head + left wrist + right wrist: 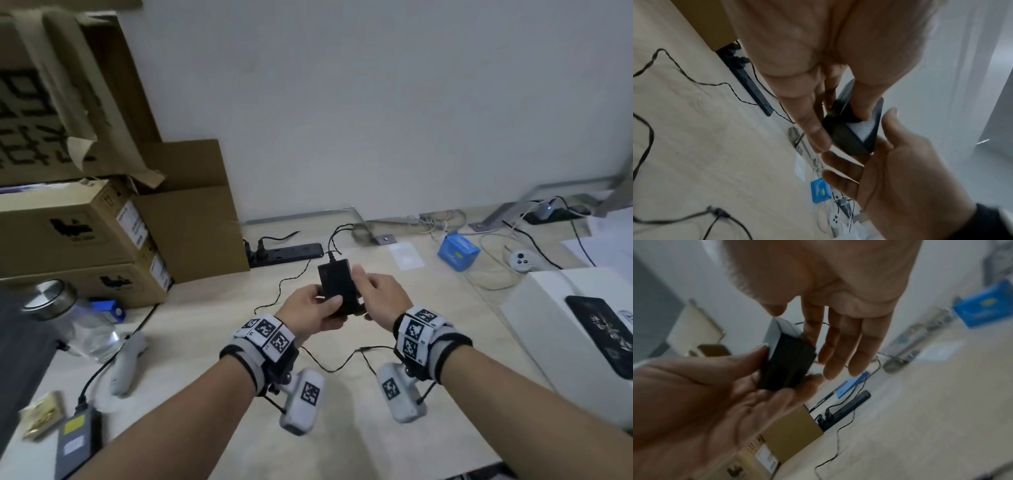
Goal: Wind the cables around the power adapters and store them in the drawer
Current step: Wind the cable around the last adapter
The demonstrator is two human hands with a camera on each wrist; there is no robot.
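The left hand [313, 305] grips the black power adapter [337, 284]; the right hand [378, 291] touches it, fingers nearly straight. Best pinch the loose cable [291, 284] close and wrap snugly.

Plain white wall [376, 102] behind a pale wood-grain desk [212, 325]; stacked cardboard boxes [85, 222] at left

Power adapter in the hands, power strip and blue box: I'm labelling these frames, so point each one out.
power adapter [335, 282], head view, on its black top face.
power strip [294, 253], head view, on the middle of its black body.
blue box [458, 251], head view, on its top face.
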